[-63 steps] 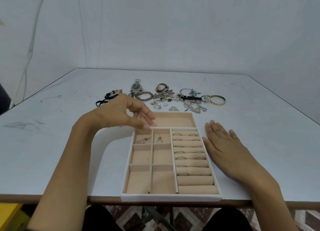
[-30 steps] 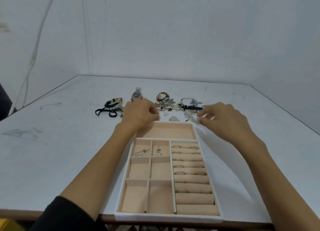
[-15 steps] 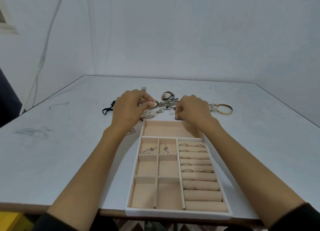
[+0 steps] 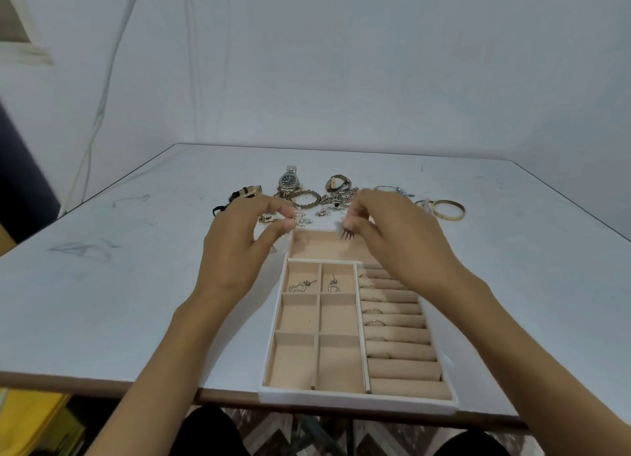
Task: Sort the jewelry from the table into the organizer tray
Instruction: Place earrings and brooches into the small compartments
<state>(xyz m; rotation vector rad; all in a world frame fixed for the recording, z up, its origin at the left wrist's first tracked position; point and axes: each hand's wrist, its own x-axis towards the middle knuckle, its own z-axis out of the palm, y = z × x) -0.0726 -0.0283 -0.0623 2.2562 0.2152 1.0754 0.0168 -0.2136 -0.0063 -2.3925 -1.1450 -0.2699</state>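
The organizer tray (image 4: 358,399), white-rimmed with beige lining, lies at the table's near edge. Its top two small compartments hold a silver earring (image 4: 302,286) and another earring (image 4: 334,285). Several rings (image 4: 375,322) sit in the roll slots on its right side. The loose jewelry pile (image 4: 336,199) lies just beyond the tray. My right hand (image 4: 392,240) hovers over the long far compartment, pinching a small dark tassel earring (image 4: 347,235) that dangles from the fingertips. My left hand (image 4: 242,247) is left of the tray's far corner, thumb and forefinger slightly apart beside small silver pieces (image 4: 303,220).
Behind the pile lie a steel watch (image 4: 289,180), a second watch (image 4: 338,182), a beaded bracelet (image 4: 306,199), a gold bangle (image 4: 449,210) at the right and a black strap bracelet (image 4: 244,194) at the left. A wall stands behind the table.
Both hands have drawn back from the pile toward me. My right hand has lifted the tassel earring over the tray's far compartment; my left hand has come off the pile.
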